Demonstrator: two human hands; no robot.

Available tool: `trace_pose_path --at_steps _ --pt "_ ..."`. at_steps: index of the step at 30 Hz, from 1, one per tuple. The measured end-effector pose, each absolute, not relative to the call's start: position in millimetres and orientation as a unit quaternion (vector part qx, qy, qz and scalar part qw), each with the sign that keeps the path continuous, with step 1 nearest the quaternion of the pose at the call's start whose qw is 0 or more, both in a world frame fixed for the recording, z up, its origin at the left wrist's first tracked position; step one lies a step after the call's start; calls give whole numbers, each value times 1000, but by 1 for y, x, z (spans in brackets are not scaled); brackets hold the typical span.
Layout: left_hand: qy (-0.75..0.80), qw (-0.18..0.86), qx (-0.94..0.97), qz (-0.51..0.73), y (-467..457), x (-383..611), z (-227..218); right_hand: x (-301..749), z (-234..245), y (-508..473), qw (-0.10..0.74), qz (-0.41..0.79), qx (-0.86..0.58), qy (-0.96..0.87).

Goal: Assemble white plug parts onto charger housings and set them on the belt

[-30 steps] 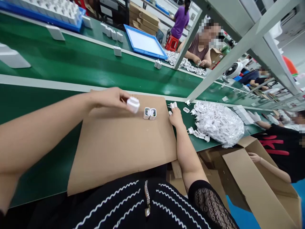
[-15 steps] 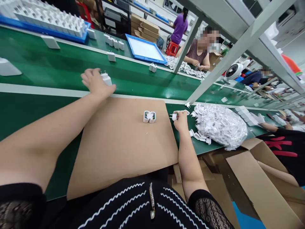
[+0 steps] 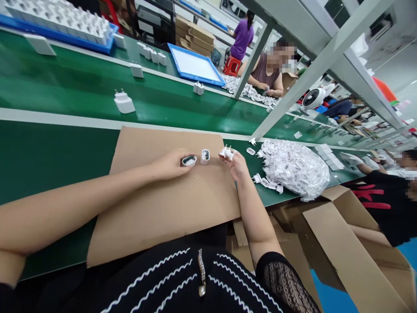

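Small white parts in the fingers

Left hand (image 3: 171,166) curls around a white charger casing (image 3: 189,161), resting on a cardboard sheet (image 3: 169,204); right hand (image 3: 236,165) pinches a two-pin plug insert (image 3: 227,152). A second casing (image 3: 205,157) stands upright between them. Beyond, a bagged heap of plugs (image 3: 295,170) lies on the green conveyor belt (image 3: 195,113).

No readable txt, only red lettering (image 3: 371,202) on co-worker's blk shirt (image 3: 384,221), too distorted to make out.

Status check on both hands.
Left hand on white charger casing; right hand pinching white two-pin plug; second casing between them on cardboard sheet.
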State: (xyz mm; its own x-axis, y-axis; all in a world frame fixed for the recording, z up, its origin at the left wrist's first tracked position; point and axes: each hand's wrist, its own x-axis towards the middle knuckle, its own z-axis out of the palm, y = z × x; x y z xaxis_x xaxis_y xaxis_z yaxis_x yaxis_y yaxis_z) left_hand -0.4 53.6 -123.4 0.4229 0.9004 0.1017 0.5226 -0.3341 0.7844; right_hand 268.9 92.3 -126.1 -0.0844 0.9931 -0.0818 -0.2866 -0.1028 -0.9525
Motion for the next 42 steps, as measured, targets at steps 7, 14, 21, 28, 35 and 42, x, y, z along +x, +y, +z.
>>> trace_pose_path --at_steps 7,14,21,28,35,42 --pt "477 343 731 348 12 -23 -147 248 -107 70 484 609 -418 -469" --pt "440 368 715 399 15 -26 -156 197 -98 19 423 413 -445 -673" --pt "444 403 690 405 15 -27 -154 169 -122 19 413 322 -459 -718" --pt "437 424 677 412 16 -28 -152 172 -135 23 397 261 -440 -762" --pt "441 413 681 414 13 -29 -152 172 -126 20 393 221 -409 -793" --pt "448 388 703 394 13 -28 -147 170 -123 25 347 217 -448 -795"
